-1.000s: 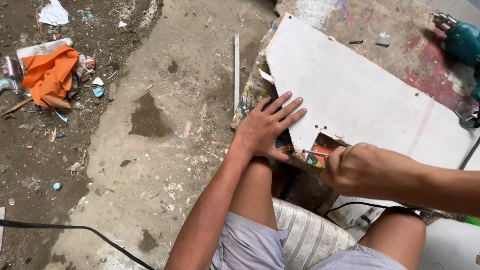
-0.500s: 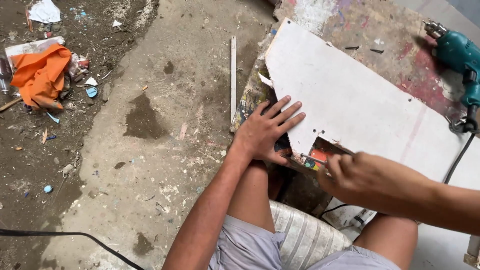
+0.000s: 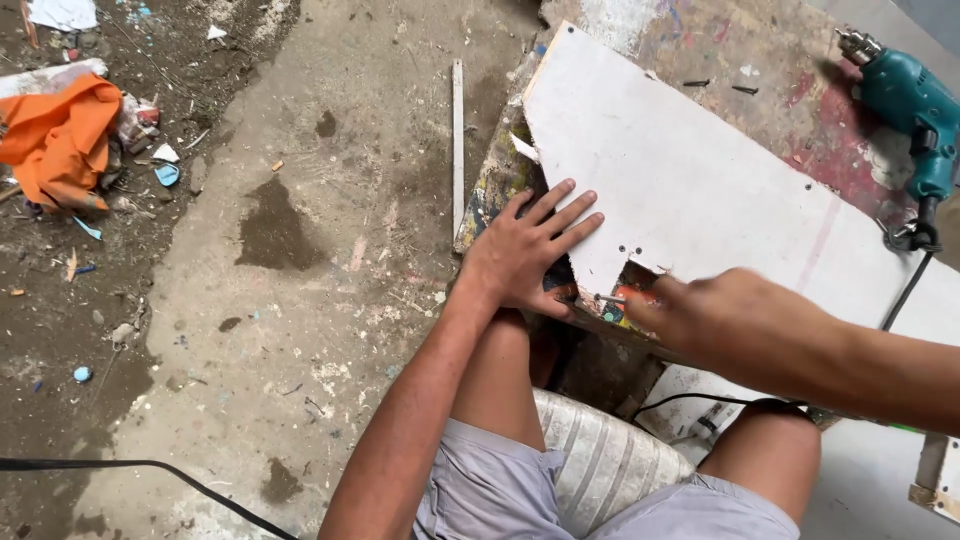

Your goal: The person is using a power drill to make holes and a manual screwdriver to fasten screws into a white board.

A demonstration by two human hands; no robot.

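The right hand (image 3: 705, 315) has slid a little to the left since a second ago, closer to the cut-out notch in the white board (image 3: 700, 190), and now looks a bit blurred. The left hand (image 3: 530, 250) has stayed in the same spot.

The white board lies flat on a paint-stained workbench (image 3: 720, 60). Its pointed near corner sticks out over the near edge of the bench, just above the person's knees. The left hand presses down on that near corner. Its fingers are spread wide apart and lie flat, with the fingertips on the white face and the palm over the edge.

The right hand is closed into a loose fist right at the notch in the board's near edge. A thin metal tip (image 3: 608, 298) pokes out of the fist toward the left hand. It may be a screw or a small tool, but it is too small to tell. The fingers are curled together around it.

A teal power drill (image 3: 915, 105) lies at the far right corner of the bench, well apart from both hands. Its black cord (image 3: 905, 290) runs down the right edge.

The person sits on a white sack (image 3: 600, 460). On the dirty concrete floor, a thin wooden strip (image 3: 458, 140) lies just left of the bench. An orange cloth (image 3: 55, 140) sits far to the left among scraps.
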